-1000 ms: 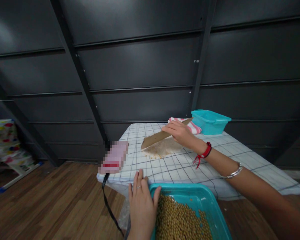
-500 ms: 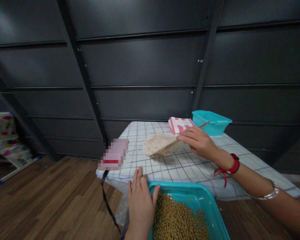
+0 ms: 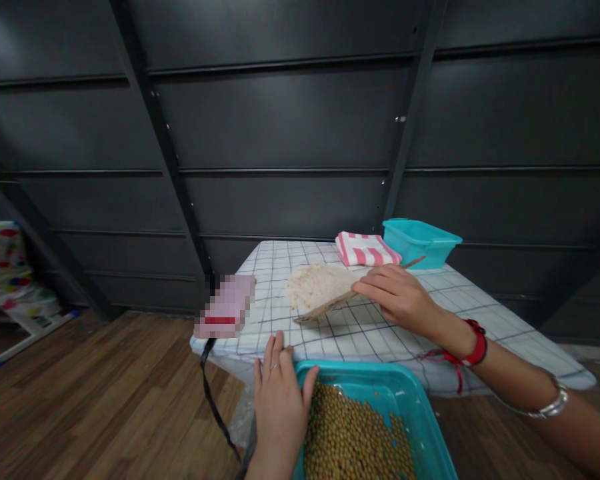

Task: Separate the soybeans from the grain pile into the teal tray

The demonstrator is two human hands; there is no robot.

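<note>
My right hand (image 3: 399, 295) is closed on a flat brown cardboard strip (image 3: 330, 304), held on edge against the checked tablecloth (image 3: 360, 330) beside a pale pile of grain husks (image 3: 314, 283). A red string and a silver bangle circle that wrist. My left hand (image 3: 280, 400) grips the left rim of a teal tub (image 3: 380, 387) filled with yellow-brown beans (image 3: 355, 440), thumb inside the rim, fingers outside. The tub sits at the table's near edge.
A pink-and-white striped cloth (image 3: 366, 249) and a small teal tub (image 3: 420, 241) lie at the table's far end. A blurred pink object (image 3: 225, 307) with a black strap (image 3: 215, 400) hangs off the left corner. Dark metal wall behind, wooden floor around.
My right hand drew the cardboard strip toward me across the cloth, from behind the husk pile to its near side. The left hand stayed on the tub's rim.
</note>
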